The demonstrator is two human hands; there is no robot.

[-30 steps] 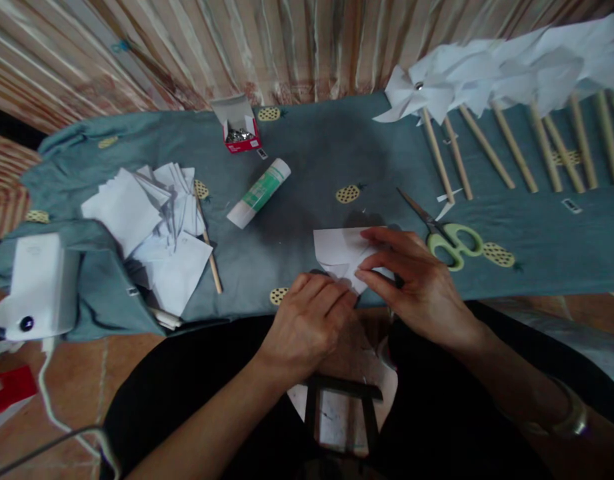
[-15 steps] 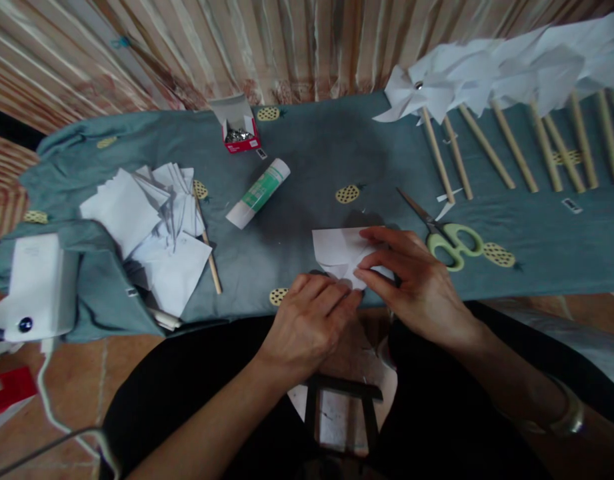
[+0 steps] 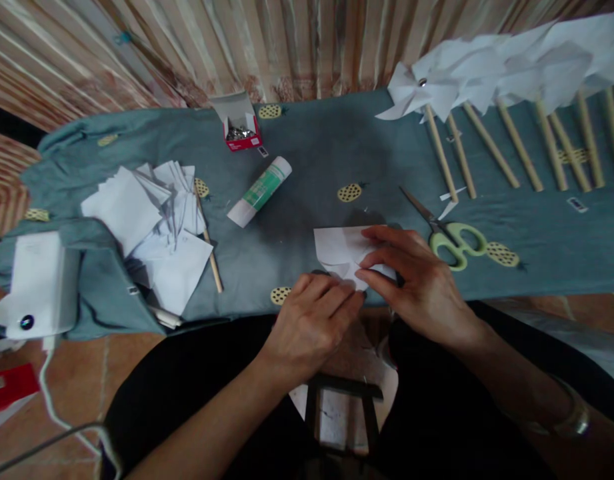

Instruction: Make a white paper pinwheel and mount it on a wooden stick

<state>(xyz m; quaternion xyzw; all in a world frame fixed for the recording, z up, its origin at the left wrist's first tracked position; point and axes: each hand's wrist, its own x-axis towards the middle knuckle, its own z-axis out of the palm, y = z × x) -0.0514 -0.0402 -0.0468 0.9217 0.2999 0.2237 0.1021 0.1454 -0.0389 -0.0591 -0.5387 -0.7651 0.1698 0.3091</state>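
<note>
A grey-blue cloth (image 3: 311, 147) with pineapple prints covers the work surface, and the green-handled scissors (image 3: 449, 237) lie on it, blades open. Beyond the scissors and to their right runs a row of white paper pinwheels (image 3: 487, 73) on wooden sticks. Far to the left of the scissors sits a loose pile of paper squares (image 3: 147, 227).

Just left of the scissors, at the cloth's near edge, both hands meet on a white paper sheet (image 3: 337, 247). The right hand (image 3: 417, 280) pinches a folded flap between thumb and forefinger – its knuckles almost touch the scissor handles. The left hand (image 3: 311, 320) has its fingers curled, tips closed on the sheet's near corner.

Left of the scissors and farther back lies a glue stick (image 3: 259, 192); beyond it – farther still from the scissors – stands a small red box (image 3: 241, 133), open, with metal pins inside.
</note>
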